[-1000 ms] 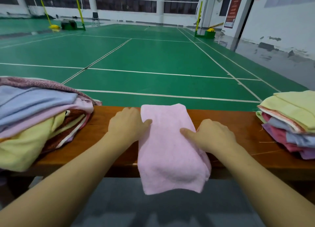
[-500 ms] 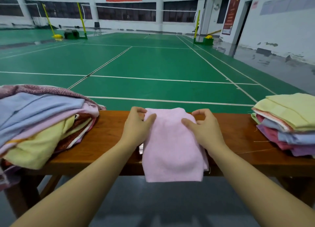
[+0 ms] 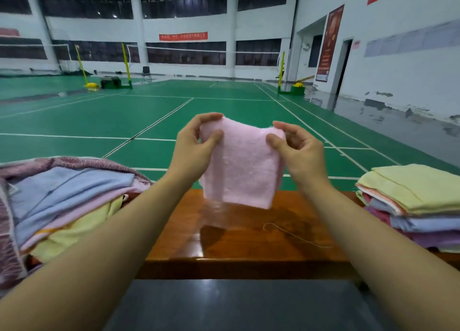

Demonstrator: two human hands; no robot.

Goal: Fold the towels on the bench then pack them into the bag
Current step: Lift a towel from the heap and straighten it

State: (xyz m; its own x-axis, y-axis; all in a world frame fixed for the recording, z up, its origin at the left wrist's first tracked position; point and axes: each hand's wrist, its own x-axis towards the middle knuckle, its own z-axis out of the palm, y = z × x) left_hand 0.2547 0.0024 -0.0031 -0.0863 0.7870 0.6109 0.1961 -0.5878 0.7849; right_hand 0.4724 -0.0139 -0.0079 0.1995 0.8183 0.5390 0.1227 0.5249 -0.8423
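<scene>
Hands pinch the pink towel (image 3: 242,166) by its top corners — left hand (image 3: 193,149) and right hand (image 3: 296,149) each closed on a corner — holding it mid-frame, hanging above the wooden bench (image 3: 249,241), between towel stacks lower left (image 3: 64,206) and lower right (image 3: 413,203).

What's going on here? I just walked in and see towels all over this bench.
A person is folding towels at a wooden bench beside a badminton court. Both hands hold a pink towel up above the bench, the left hand and the right hand each pinching a top corner. A loose heap of towels lies on the left, a neat folded stack on the right. No bag is in view.
</scene>
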